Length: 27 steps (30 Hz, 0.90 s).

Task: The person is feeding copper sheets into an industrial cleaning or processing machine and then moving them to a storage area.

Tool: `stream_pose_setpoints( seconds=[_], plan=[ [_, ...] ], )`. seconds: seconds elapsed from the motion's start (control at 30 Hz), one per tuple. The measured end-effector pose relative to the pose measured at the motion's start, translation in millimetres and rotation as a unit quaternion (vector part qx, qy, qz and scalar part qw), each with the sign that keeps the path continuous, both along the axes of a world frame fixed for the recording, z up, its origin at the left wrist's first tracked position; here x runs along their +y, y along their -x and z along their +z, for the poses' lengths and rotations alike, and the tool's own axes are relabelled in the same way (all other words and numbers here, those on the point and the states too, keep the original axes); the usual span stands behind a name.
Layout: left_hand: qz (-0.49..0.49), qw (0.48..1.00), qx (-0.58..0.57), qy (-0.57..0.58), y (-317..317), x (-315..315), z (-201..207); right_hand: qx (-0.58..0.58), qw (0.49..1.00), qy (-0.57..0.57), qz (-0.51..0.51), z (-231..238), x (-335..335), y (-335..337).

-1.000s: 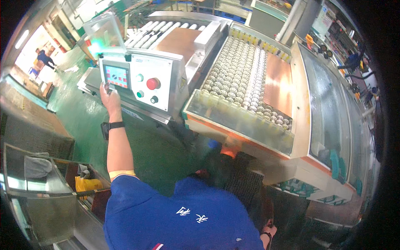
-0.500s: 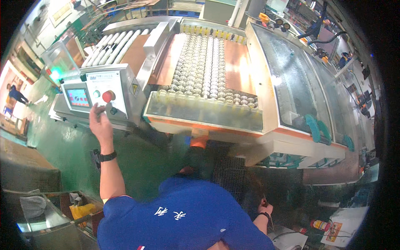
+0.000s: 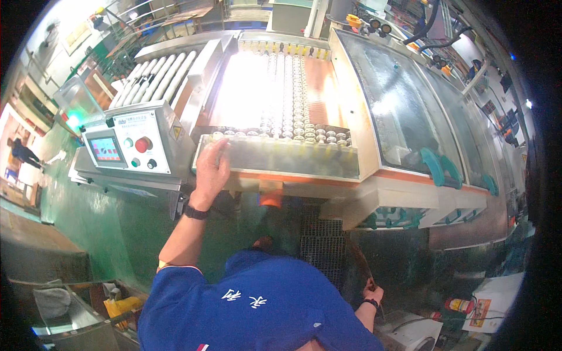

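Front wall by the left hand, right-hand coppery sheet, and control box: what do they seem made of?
Front wall by the left hand: probably clear plastic, possibly glass; see-through but hazy.
Coppery sheet: likely copper or copper-clad, smooth; reddish-brown with bright reflections.
Control box: seems sheet metal; grey sides with a dull sheen and crisp edges. Its pale face's material is unclear.

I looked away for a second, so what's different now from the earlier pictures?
The left hand left the touchscreen and moved right, to the machine's clear front wall. A copper sheet, now shiny with glare, slid right from the white rollers onto the little wheels. The right hand still holds a thin brown sheet.
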<state>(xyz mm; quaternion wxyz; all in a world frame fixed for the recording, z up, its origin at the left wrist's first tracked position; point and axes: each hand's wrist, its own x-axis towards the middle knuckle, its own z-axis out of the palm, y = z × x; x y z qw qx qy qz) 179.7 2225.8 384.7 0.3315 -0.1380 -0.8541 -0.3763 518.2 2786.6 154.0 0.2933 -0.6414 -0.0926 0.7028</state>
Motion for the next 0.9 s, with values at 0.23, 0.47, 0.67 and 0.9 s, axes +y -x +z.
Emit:
stream_pose_setpoints(
  seconds=[0.23, 0.47, 0.67, 0.9],
  plan=[
    [-0.056, 0.997, -0.043, -0.024, 14, 28, -4, -0.233, 0.846, -0.191, 0.44, -42, 22, -45],
    [-0.057, 0.997, -0.042, -0.003, 25, 34, -16, -0.464, 0.558, -0.304, 0.617, 44, -38, -12],
    [-0.102, 0.992, -0.053, -0.044, 44, 48, -20, -0.373, 0.697, -0.3, 0.533, -81, 53, -122],
    [-0.059, 0.996, -0.057, -0.017, 35, 28, -28, -0.017, 0.999, 0.019, -0.045, -3, 0, -32]
  ],
)
